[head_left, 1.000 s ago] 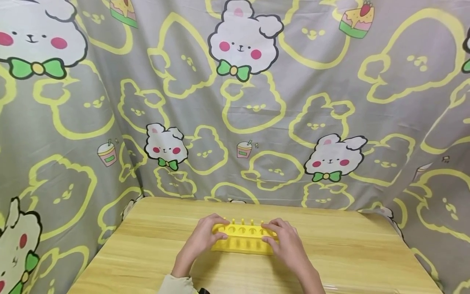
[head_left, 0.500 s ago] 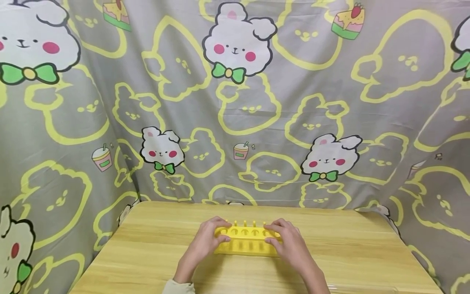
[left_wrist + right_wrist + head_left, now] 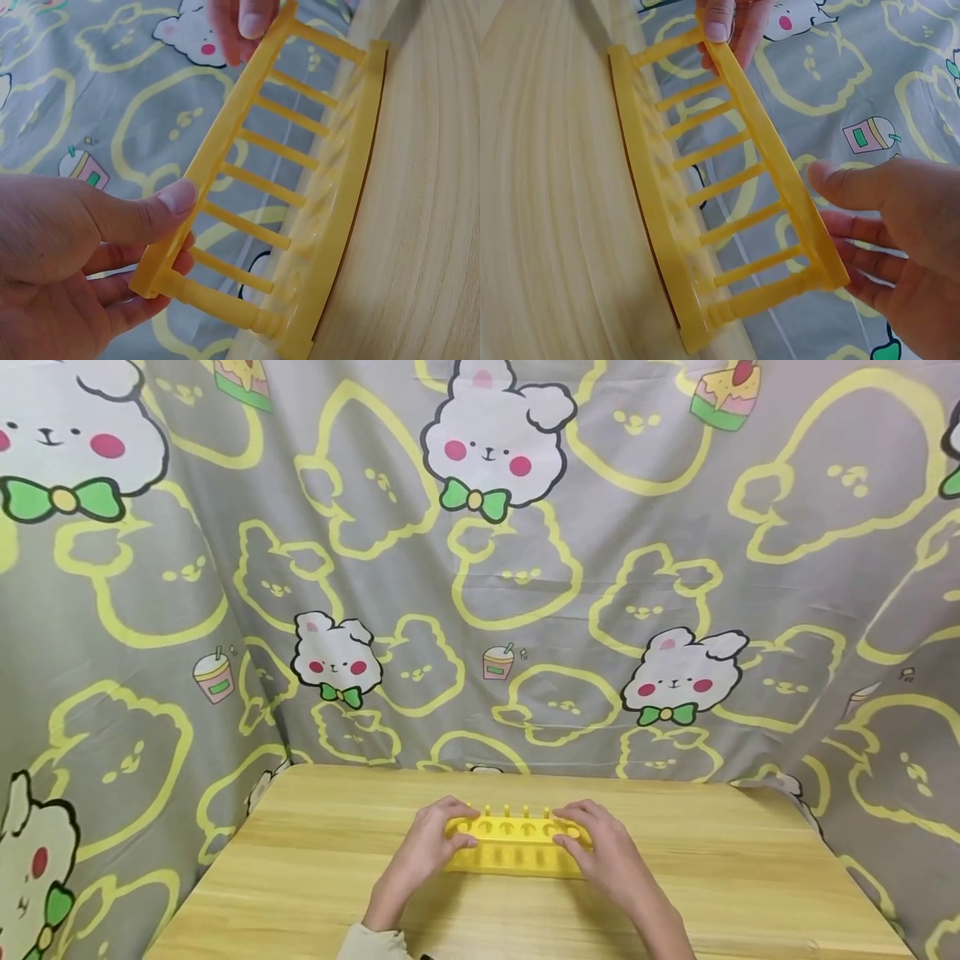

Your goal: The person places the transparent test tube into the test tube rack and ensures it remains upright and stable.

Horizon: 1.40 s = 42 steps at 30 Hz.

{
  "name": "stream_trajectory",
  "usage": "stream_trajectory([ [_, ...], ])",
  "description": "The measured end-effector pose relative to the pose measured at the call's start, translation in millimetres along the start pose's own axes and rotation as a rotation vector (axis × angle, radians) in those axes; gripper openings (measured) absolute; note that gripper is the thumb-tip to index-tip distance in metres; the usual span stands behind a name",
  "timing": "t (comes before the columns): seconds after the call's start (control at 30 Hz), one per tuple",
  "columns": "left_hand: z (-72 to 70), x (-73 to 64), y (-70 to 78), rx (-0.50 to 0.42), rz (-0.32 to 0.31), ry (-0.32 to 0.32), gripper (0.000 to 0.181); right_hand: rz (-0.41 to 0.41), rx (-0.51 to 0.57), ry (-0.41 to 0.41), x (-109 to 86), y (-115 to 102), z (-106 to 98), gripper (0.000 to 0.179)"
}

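Note:
A yellow plastic test tube rack (image 3: 513, 857) stands upright near the middle of the table, its holed upper plate carried on end posts above a base. Pegs line its far side. At its left end my left hand (image 3: 433, 842) pinches the upper plate, the thumb (image 3: 178, 196) on the near edge and fingers behind it. My right hand (image 3: 603, 852) is around the right end, fingers along the far edge. In the right wrist view the right thumb (image 3: 836, 180) shows a small gap from the plate, and its fingers lie loosely close behind the edge.
The wood-grain table (image 3: 315, 843) reaches back to a grey patterned cloth (image 3: 525, 552), which hangs behind it and along both sides. A pale sleeve (image 3: 371, 943) covers the left forearm at the lower edge.
The rack has shifted slightly to the right on the table, together with both hands. The right hand has moved a little farther right than the left.

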<state>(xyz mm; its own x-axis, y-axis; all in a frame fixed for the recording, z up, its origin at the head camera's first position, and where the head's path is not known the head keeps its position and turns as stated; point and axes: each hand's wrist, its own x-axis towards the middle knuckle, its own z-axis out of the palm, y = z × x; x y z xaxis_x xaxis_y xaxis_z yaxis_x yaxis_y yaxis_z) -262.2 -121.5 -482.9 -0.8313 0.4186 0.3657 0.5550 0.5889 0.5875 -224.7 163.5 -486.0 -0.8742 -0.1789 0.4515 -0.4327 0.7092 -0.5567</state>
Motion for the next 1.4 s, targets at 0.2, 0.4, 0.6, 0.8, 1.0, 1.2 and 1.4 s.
stream_trajectory([
  [0.2,-3.5,5.0,3.1,-0.001,-0.007,-0.009,0.034,-0.092,-0.058,0.06,-6.8,1,-17,0.043],
  [0.4,-3.5,6.0,5.2,0.006,-0.025,-0.014,0.034,-0.192,-0.134,0.114,-15.8,-1,-32,0.046],
  [0.6,1.5,2.4,5.2,0.016,-0.008,0.0,0.034,-0.201,-0.176,0.076,-26.2,7,-39,0.044],
  [0.8,4.8,-0.5,4.7,0.035,0.012,0.022,0.034,-0.22,-0.221,0.061,-40.9,18,-45,0.044],
  [1.0,4.2,-0.1,4.7,0.03,0.014,0.032,0.034,-0.277,-0.242,0.059,-48.4,25,-49,0.045],
  [1.2,3.2,-2.2,5.3,0.022,-0.006,0.027,0.035,-0.274,-0.268,0.042,-54.7,30,-49,0.044],
  [1.4,3.3,-4.6,2.9,0.018,-0.002,0.039,0.035,-0.26,-0.286,0.007,-59.8,33,-50,0.042],
])
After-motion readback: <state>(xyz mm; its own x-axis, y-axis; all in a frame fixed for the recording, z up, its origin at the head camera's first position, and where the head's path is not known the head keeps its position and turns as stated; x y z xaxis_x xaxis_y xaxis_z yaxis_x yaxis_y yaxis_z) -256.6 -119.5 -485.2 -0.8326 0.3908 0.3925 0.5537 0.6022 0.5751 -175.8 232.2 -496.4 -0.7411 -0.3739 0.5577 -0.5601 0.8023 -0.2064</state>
